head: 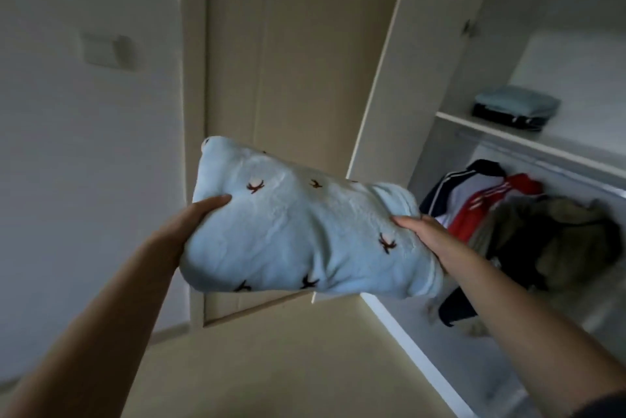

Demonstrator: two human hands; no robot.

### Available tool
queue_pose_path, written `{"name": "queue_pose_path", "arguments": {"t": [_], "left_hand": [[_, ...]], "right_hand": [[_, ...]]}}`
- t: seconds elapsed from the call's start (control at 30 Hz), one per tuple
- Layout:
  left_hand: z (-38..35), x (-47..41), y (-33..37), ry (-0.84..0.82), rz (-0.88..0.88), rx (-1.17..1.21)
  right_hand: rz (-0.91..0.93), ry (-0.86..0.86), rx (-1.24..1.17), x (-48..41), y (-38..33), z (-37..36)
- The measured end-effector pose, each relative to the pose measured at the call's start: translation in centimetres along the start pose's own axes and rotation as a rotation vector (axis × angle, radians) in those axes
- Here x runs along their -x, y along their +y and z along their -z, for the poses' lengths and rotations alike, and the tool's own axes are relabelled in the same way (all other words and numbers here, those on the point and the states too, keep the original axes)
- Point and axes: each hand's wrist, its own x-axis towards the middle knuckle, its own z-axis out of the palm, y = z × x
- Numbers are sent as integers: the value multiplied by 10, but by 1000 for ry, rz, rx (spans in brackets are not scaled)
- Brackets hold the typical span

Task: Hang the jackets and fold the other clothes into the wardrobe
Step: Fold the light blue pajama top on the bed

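A folded light-blue fleece garment (pixel 305 231) with small dark embroidered marks is held up in front of me. My left hand (pixel 200 217) grips its left edge, thumb on top. Its right edge is gripped by my right hand (pixel 426 238). The open wardrobe (pixel 528 143) stands to the right. Its shelf carries a folded stack (pixel 516 107), a teal piece over a dark one. Below the shelf, on the rail, hang a navy-and-white jacket (pixel 457 190), a red one with white stripes (pixel 487 204) and an olive jacket (pixel 569 238).
The wardrobe door (pixel 410 78) is swung open between me and the shelves. A closed beige room door (pixel 288 62) is straight ahead, with a wall switch (pixel 105 51) on the left wall. The floor (pixel 271 367) below is beige.
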Motion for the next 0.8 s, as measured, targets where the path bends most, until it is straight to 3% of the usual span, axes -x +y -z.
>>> {"name": "queue_pose_path", "arguments": {"t": [0.5,0.8], "left_hand": [[-294,-356,62,-647,32,-14],[-505,-504,82,-929,54,-4]], "right_hand": [[23,562,-60,-150,-21,216],[92,826,-120,-223,-44,353]]}}
